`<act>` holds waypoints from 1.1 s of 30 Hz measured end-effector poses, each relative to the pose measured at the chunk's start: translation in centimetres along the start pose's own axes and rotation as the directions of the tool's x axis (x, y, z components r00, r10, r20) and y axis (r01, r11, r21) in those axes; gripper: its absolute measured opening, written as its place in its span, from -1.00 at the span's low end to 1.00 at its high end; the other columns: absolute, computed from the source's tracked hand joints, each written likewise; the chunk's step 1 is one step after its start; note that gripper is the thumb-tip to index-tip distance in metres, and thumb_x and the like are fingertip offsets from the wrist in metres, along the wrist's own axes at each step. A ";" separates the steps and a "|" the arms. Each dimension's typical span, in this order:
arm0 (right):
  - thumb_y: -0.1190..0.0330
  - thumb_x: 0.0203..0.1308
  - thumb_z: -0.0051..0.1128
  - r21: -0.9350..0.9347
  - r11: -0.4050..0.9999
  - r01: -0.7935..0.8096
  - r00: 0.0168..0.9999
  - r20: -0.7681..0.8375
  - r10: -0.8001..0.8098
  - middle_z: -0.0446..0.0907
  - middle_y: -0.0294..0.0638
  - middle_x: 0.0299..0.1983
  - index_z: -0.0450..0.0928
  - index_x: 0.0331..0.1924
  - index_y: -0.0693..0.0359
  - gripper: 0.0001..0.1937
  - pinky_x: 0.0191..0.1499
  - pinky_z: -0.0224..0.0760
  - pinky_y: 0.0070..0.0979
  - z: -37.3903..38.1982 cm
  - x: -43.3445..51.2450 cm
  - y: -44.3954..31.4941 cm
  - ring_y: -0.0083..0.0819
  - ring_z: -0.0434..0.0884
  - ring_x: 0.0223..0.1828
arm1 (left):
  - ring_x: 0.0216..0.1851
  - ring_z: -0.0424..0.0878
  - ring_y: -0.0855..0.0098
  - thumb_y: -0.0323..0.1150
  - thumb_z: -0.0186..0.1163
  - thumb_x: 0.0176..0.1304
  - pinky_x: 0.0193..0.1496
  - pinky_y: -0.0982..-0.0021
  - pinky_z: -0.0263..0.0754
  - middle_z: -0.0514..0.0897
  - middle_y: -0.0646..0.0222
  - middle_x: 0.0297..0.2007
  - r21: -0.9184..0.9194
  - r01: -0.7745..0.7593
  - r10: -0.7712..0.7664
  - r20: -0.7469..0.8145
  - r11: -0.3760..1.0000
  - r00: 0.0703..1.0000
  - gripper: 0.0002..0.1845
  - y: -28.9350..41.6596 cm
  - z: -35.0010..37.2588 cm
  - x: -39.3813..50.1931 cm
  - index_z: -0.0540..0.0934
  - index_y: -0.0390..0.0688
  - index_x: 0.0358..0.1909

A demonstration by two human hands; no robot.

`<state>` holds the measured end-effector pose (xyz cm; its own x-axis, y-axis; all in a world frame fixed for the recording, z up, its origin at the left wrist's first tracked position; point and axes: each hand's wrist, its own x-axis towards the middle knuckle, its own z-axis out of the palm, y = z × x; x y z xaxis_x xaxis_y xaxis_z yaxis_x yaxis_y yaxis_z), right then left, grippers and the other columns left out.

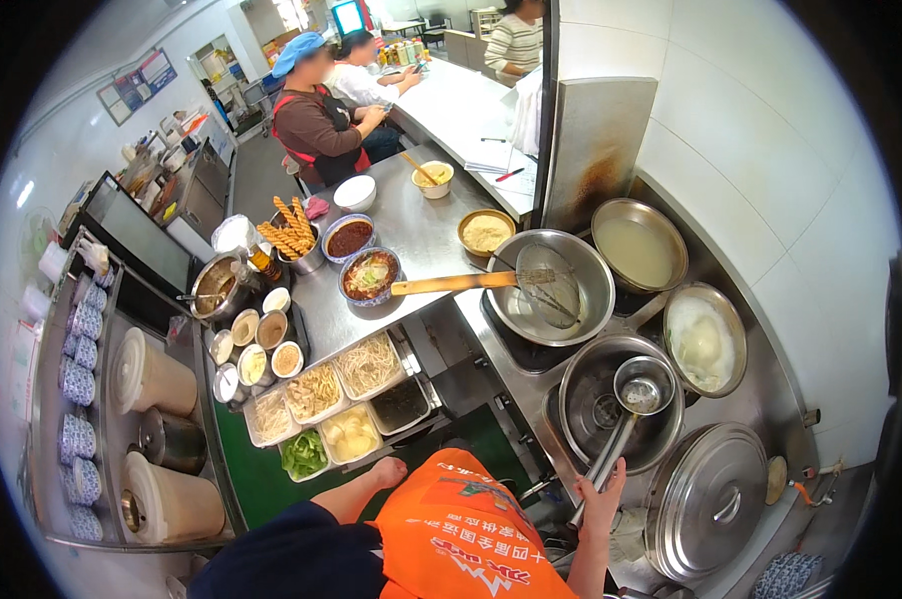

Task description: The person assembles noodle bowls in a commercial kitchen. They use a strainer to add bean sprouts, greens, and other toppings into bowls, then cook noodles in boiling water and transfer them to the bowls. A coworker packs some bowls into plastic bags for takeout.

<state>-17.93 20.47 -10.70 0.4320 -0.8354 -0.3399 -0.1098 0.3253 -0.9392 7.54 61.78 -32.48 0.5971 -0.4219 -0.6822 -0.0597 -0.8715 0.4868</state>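
My right hand (603, 490) is closed around the long handle of a metal ladle (644, 386), whose bowl is over a steel pot (571, 419) on the stove. Beside my orange apron, my left hand (390, 472) is near the tubs of ingredients; its fingers are partly curled and nothing shows in it. A wire skimmer with a wooden handle (458, 282) lies across a wide steel basin (608, 299). To the right, a pot of white frothy liquid (704, 341) and a pan of cloudy liquid (638, 247) stand on the stove.
A patterned bowl of red soup with toppings (370, 277) stands on the steel counter (421, 224). Tubs of bean sprouts (367, 365) and green vegetable (303, 454) sit left of me. A large lid (709, 502) is at the right. A person in a blue cap (316, 127) sits beyond the counter.
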 end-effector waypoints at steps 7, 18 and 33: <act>0.67 0.27 0.13 0.315 0.913 -0.261 0.964 0.033 0.264 0.58 -0.04 0.14 0.10 0.57 0.16 -0.22 -0.10 0.74 -0.45 0.6 0.3 -2.1 -0.31 0.72 -0.12 | -0.04 0.71 -0.11 -0.18 0.11 0.29 0.04 0.05 0.62 0.76 -0.06 -0.17 0.087 0.022 -0.024 0.022 0.996 0.999 -0.66 -0.8 -0.5 -0.8 0.76 -0.19 -0.21; 0.47 0.46 0.07 0.721 0.476 -0.504 0.853 0.329 0.404 0.69 -0.09 -0.03 0.51 0.20 0.33 -0.70 -0.03 0.74 -0.41 0.8 2.3 0.2 -0.34 0.70 -0.10 | 0.01 0.71 -0.09 -0.17 0.10 0.28 0.14 0.08 0.62 0.77 -0.04 -0.12 0.038 -0.005 0.003 0.063 0.999 0.998 -0.63 -0.8 -1.4 2.2 0.78 -0.20 -0.18; 0.55 0.41 0.07 0.870 0.280 -0.405 0.884 0.295 0.363 0.64 -0.04 -0.06 0.46 0.13 0.48 -0.73 -0.16 0.60 -0.46 6.6 5.3 1.4 -0.42 0.62 -0.24 | -0.07 0.80 0.12 -0.27 0.08 0.29 -0.04 0.15 0.71 0.84 0.22 -0.17 0.740 -0.510 0.369 0.369 0.438 0.853 -0.69 -8.0 -6.5 12.9 0.84 -0.07 -0.29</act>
<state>-9.84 19.46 -13.51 0.6059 -0.4898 -0.6269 0.5734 0.8151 -0.0826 20.88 64.92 -41.60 0.1920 -0.7739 -0.6036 -0.9227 -0.3518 0.1575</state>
